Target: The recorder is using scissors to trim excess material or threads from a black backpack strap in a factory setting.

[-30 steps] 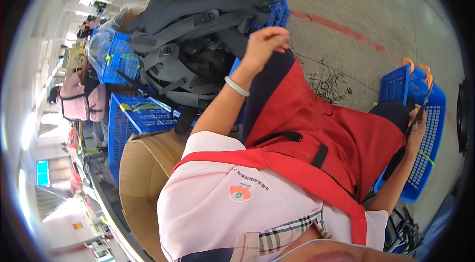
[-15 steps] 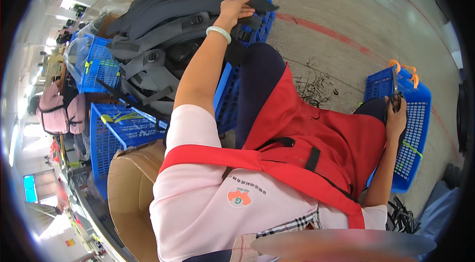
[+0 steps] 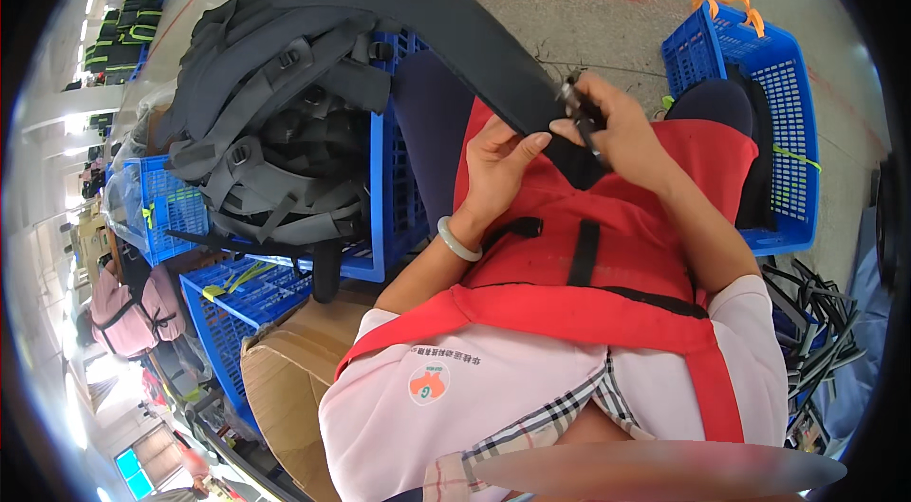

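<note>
A heap of dark straps (image 3: pixel 275 84) fills the blue crate (image 3: pixel 379 208) at left; if the long strap (image 3: pixel 474 42) arching from it is snagged there, a tug could drag others out. At centre, a slip of the dark metal tool (image 3: pixel 572 96), blurred, could nick nearby fingers or the fabric. Left hand (image 3: pixel 498 168): forearm angled upward, thumb and fingers pinching the strap near its end, above the red apron (image 3: pixel 636 227). Right hand (image 3: pixel 622 130): reaching inward, curled around the tool at the strap's edge.
</note>
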Demonstrator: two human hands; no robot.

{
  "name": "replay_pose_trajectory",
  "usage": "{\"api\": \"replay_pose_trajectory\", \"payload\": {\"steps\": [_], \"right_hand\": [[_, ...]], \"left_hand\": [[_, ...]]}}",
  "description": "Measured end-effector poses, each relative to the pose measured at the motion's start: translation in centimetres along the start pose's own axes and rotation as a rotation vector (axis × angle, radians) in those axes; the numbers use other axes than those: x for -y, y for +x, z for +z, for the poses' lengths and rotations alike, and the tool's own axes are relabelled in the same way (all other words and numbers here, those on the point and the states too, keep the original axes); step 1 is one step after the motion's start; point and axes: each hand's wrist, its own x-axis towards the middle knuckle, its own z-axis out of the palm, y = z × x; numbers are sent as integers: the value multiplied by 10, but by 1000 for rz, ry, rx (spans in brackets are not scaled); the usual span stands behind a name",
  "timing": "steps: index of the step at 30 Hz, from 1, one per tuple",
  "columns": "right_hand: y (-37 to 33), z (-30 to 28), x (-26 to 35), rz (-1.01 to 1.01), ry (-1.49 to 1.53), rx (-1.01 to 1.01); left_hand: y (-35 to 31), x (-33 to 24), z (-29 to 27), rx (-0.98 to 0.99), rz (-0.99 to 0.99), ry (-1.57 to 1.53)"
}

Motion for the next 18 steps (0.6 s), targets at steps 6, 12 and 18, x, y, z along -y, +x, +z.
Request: {"api": "replay_pose_trajectory", "payload": {"steps": [6,12,18], "right_hand": [[-29,-6,-12,-56,-179,206],[-45,0,-22,11,-91,160],[-43,-2,-18,11,-128,167]], "left_hand": [[36,-46,-29,-192,-131,-354],[49,-61,-44,-170,-96,-417],[50,-59,-42,-94,-104,-458]]}}
